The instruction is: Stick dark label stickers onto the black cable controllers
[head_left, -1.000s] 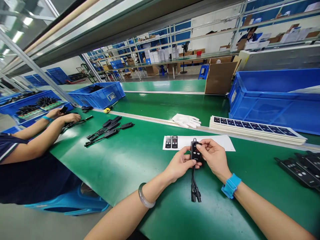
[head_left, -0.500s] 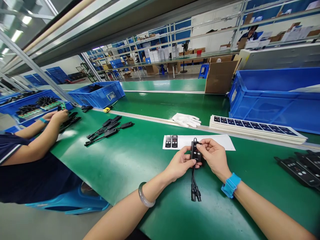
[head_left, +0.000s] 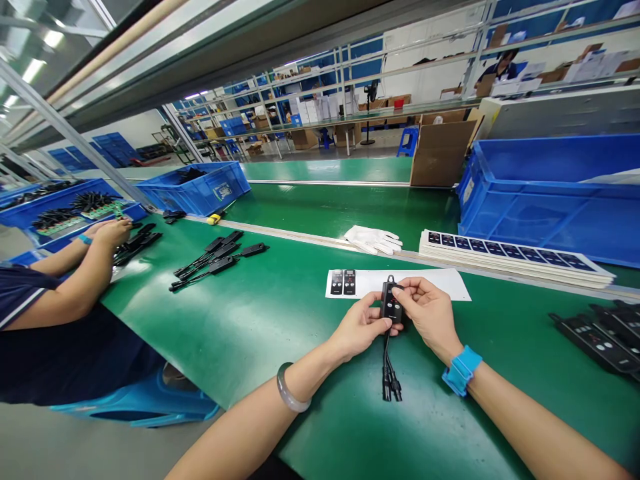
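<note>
A small black controller box (head_left: 391, 308) with buttons on its face is held upright between my hands, a loop at its top and two short plugged cables (head_left: 388, 373) hanging below. My left hand (head_left: 361, 325) grips its left side and lower edge, the thumb on the front. With thumb and fingers, my right hand (head_left: 429, 308) holds the upper right, its thumb pressed on the face. Just behind lies a white label sheet (head_left: 410, 279) bearing two black labels (head_left: 343, 283) at its left end; my hands partly cover the sheet.
A stack of label sheets (head_left: 515, 260) and a white glove (head_left: 373, 240) lie behind. More controllers rest at right (head_left: 600, 340) and left (head_left: 215, 257). Blue bins stand at back right (head_left: 550, 207) and back left (head_left: 195, 190). A co-worker's hands (head_left: 107, 233) work at far left.
My hands and the controller stay almost still. At far left, the co-worker's hands have shifted slightly to the left.
</note>
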A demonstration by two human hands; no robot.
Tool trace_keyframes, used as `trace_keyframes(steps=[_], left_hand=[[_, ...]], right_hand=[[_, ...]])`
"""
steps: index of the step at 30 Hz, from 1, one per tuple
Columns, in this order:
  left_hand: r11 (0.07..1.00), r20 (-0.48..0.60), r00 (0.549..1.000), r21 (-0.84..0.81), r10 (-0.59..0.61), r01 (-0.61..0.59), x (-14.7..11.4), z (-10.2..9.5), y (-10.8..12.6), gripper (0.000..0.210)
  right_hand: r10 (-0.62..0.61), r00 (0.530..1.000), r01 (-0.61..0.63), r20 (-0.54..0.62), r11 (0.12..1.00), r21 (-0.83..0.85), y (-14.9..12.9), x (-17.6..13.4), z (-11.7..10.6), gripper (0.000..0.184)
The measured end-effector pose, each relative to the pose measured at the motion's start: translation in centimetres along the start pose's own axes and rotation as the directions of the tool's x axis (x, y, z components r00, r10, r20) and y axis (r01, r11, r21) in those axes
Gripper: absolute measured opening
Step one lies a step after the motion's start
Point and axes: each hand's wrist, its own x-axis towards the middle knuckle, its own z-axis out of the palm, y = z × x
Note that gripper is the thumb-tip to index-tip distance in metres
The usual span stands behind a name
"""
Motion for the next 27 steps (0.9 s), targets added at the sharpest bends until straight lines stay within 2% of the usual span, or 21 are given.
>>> trace_keyframes(steps=[10, 15, 19, 25, 27], left_hand=[[0.997, 0.03, 0.999, 0.068, 0.018, -0.02, 0.13, -0.47, -0.03, 0.051], [0.997, 0.026, 0.999, 0.075, 0.018, -0.02, 0.05, -0.41, 0.21, 0.044], [0.997, 0.02, 1.0, 0.078, 0.023, -0.024, 0.02, -0.34, 0.38, 0.043], [1.0, 0.02, 1.0, -0.022, -0.01, 0.01, 0.28, -0.41, 0.45, 0.043], [0.996, -0.004, 0.999, -0.078, -0.037, 0.037, 0.47, -0.5, 0.39, 0.04]], right_hand=[[-0.01, 1.0, 0.01, -0.007, 1.0, -0.029, 0.21, -0.17, 0.03, 0.034], [-0.002, 1.0, 0.002, -0.001, 0.999, -0.05, 0.17, -0.04, -0.17, 0.053], [-0.021, 1.0, 0.021, -0.004, 0.996, -0.087, 0.57, 0.04, -0.54, 0.05], [0.142, 0.977, -0.123, 0.16, 0.985, -0.123, 0.71, 0.19, -0.58, 0.047], [0.148, 0.97, -0.114, 0.193, 0.978, -0.176, 0.67, 0.16, -0.49, 0.047]])
